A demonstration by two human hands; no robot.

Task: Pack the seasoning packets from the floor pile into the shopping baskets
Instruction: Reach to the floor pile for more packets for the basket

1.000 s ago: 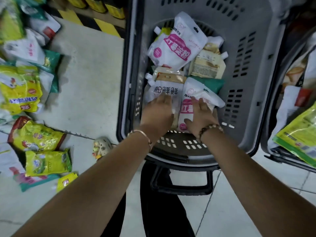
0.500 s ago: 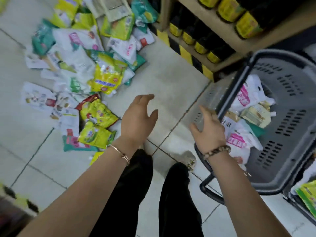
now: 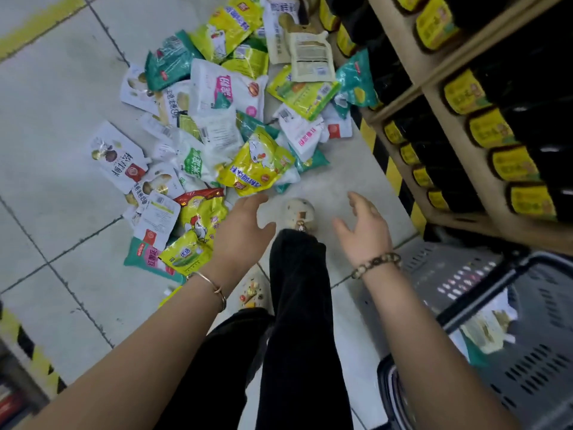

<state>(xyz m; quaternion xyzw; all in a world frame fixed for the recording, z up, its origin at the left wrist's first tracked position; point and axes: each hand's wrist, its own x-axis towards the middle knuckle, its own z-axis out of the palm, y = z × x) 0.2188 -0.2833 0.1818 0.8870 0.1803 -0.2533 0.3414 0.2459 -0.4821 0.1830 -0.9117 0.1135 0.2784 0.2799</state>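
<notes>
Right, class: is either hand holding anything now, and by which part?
Nothing is held. Both the left hand and right hand are open and empty, near the packet pile.

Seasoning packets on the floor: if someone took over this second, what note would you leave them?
Left hand: open, empty, over the near edge of the pile.
Right hand: open, empty, over bare floor beside the pile.
Grey basket, at the right, already holds some packets; that much is done.
Left to do: the many packets on the floor go into the baskets.
</notes>
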